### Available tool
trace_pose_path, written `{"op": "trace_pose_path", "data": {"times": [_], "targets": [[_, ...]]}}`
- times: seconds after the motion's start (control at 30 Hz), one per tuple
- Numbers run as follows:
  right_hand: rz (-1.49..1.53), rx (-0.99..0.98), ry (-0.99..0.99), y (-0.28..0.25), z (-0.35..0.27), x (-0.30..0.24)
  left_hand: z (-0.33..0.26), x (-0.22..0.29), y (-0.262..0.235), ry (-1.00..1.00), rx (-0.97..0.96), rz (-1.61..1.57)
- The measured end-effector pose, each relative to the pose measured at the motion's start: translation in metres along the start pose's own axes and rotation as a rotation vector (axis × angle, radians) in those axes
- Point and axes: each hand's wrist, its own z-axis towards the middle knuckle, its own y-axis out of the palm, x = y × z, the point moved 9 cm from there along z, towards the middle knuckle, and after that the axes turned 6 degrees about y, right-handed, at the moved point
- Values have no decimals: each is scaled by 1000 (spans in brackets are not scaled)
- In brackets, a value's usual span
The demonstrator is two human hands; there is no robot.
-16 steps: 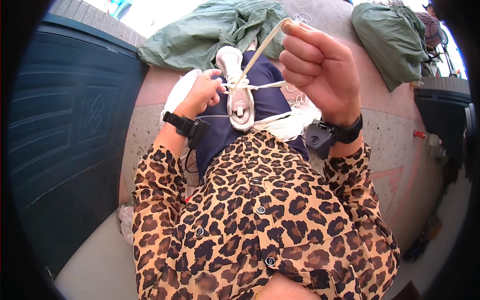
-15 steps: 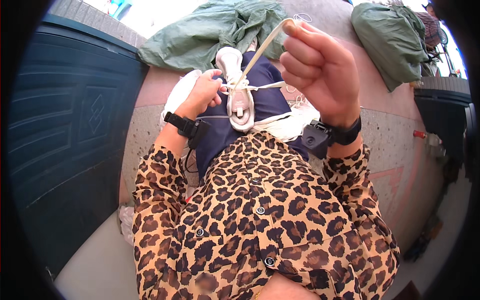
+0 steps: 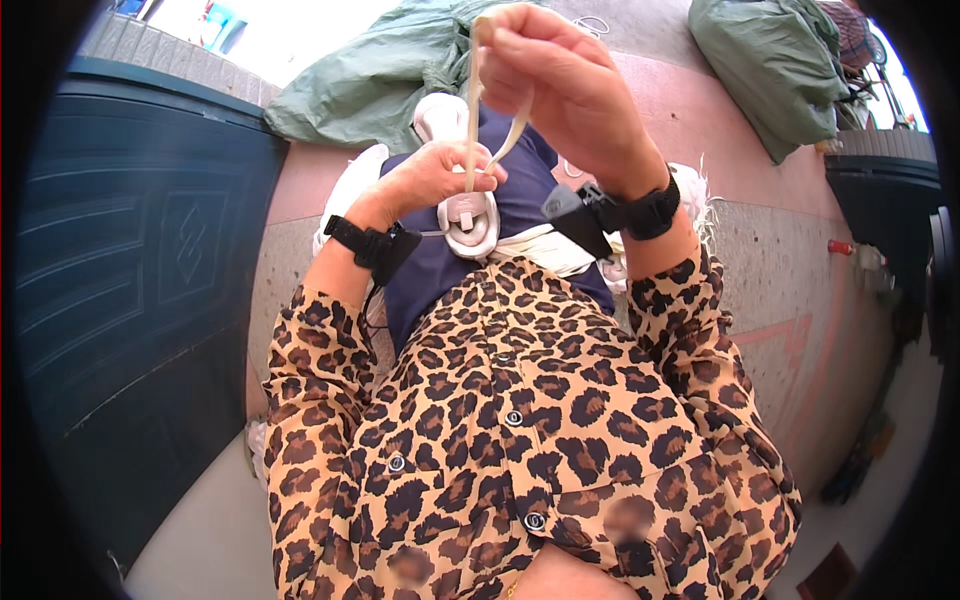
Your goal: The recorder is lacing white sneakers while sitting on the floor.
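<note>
A white shoe with a pale pink tongue [image 3: 464,212] lies across my dark-blue trousers [image 3: 412,268], its rounded front [image 3: 439,117] pointing away from me. My right hand [image 3: 565,85] is raised above it, pinching a flat cream shoelace [image 3: 473,110] between thumb and fingertips. One strand drops straight to my left hand [image 3: 440,178], and a second stretch curves down from under the right hand. Over the middle of the shoe, my left hand has its fingers closed around the lower lace, hiding the eyelets.
A bundle of cream laces [image 3: 545,248] rests on my lap at the right. Green sacks [image 3: 370,95] lie ahead, another green sack [image 3: 770,75] stands far right. A dark-blue panelled door [image 3: 150,230] borders the left. A small red object [image 3: 838,246] is at the right.
My right hand has moved left and up, carrying the lace over the shoe. My left hand has shifted right, onto the lace above the shoe's middle.
</note>
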Motion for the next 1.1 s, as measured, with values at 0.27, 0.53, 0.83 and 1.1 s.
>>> {"op": "trace_pose_path", "data": {"times": [0.27, 0.53, 0.83, 1.1], "targets": [[413, 805, -282, -174, -95, -16, -107, -78, -188, 144, 941, -940], [-1089, 522, 441, -137, -107, 117, -117, -58, -160, -148, 966, -79], [-1687, 523, 271, -122, -85, 136, -86, -93, -50, -321, 627, 431], [-1856, 452, 272, -119, -77, 148, -78, -66, -44, -282, 624, 961]]}}
